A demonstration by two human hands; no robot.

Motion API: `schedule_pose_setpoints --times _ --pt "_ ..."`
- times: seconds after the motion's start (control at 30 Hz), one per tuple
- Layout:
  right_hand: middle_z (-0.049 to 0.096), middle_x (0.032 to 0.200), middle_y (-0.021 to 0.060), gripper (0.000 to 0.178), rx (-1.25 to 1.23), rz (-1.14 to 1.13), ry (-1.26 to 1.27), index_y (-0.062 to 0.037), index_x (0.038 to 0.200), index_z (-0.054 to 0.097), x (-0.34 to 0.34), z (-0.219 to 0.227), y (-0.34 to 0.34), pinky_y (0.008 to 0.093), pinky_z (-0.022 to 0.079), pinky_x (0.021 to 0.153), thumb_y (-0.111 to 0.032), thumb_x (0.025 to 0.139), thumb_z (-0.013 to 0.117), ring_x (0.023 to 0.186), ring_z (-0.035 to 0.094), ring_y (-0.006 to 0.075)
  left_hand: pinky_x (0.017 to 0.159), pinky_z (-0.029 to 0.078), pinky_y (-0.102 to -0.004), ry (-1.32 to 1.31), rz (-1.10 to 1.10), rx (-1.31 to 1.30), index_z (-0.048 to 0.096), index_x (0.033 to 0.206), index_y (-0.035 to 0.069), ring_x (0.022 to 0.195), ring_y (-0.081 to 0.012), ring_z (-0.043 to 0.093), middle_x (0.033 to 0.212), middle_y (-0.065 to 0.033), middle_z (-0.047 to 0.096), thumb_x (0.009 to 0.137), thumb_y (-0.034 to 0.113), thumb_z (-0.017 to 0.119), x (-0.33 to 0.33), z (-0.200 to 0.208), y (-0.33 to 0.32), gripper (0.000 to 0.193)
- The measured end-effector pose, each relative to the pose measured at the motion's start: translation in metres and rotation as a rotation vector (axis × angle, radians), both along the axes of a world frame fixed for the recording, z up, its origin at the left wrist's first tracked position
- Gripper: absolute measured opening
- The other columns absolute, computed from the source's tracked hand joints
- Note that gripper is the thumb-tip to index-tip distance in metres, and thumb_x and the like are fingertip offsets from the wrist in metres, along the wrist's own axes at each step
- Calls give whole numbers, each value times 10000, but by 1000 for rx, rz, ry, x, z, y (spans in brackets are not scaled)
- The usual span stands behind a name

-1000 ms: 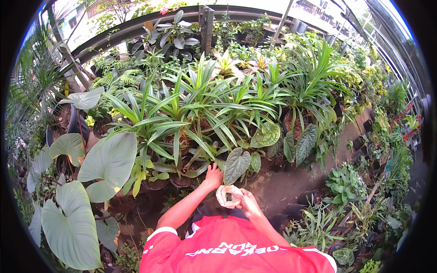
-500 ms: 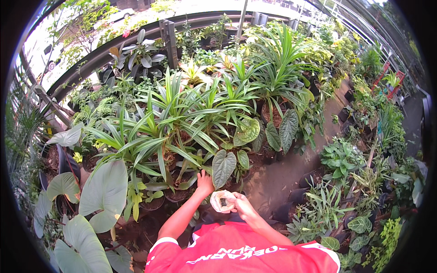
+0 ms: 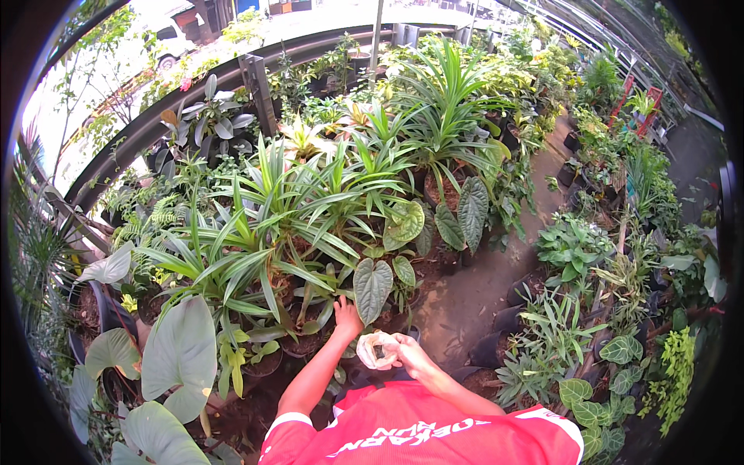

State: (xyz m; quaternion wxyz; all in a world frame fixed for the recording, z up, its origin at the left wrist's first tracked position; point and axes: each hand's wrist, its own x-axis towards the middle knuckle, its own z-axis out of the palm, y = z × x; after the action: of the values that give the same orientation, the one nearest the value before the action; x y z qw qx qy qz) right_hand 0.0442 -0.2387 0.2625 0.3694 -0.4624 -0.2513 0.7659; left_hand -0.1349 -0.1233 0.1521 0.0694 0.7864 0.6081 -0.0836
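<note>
My left hand (image 3: 348,316) reaches down to the base of a potted plant, its fingers stretched toward the soil, partly hidden at the tips. Just right of it hangs a large ribbed dark-green leaf (image 3: 373,290). Long strappy green leaves (image 3: 271,225) fan out above the pot (image 3: 304,341). In my right hand (image 3: 412,355) is a crumpled whitish plastic bag (image 3: 370,346), gripped by its right side close to my chest. Its mouth faces up, and what lies inside is too dark to name.
Broad heart-shaped leaves (image 3: 182,349) crowd the lower left. A dirt path (image 3: 457,302) runs along the right of the plants, with black pots (image 3: 487,350) and low foliage beyond it. A metal rail (image 3: 225,77) curves behind the bed.
The view has shifted slightly, so the plants sit a little lower and further left. My left hand stays at the plant's base; my right hand keeps hold of the bag.
</note>
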Motion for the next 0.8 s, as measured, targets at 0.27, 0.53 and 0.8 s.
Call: schedule_pose_setpoints --times 0.27,0.53,0.8 --pt "559 740 -12 85 -1 1 -22 -86 909 540 -2 3 -1 204 337 451 -126 881 609 564 503 61 945 284 -492 43 -33 94 518 1273 46 1249 -355 332 1201 -95 581 770 349 588 1 -8 8 590" --pt "558 725 -17 98 11 5 -45 -91 903 542 0 8 6 208 339 455 -140 874 622 551 490 54 943 290 -548 36 -64 129 481 1269 -19 1223 -396 356 1096 -142 629 810 338 550 -2 -2 9 586" --pt "573 747 -12 112 12 -71 -52 -77 934 559 5 6 11 214 365 472 -124 855 622 577 513 62 942 283 -572 -31 -99 130 528 1241 0 1227 -407 353 1116 -136 598 816 311 549 -5 -8 12 527"
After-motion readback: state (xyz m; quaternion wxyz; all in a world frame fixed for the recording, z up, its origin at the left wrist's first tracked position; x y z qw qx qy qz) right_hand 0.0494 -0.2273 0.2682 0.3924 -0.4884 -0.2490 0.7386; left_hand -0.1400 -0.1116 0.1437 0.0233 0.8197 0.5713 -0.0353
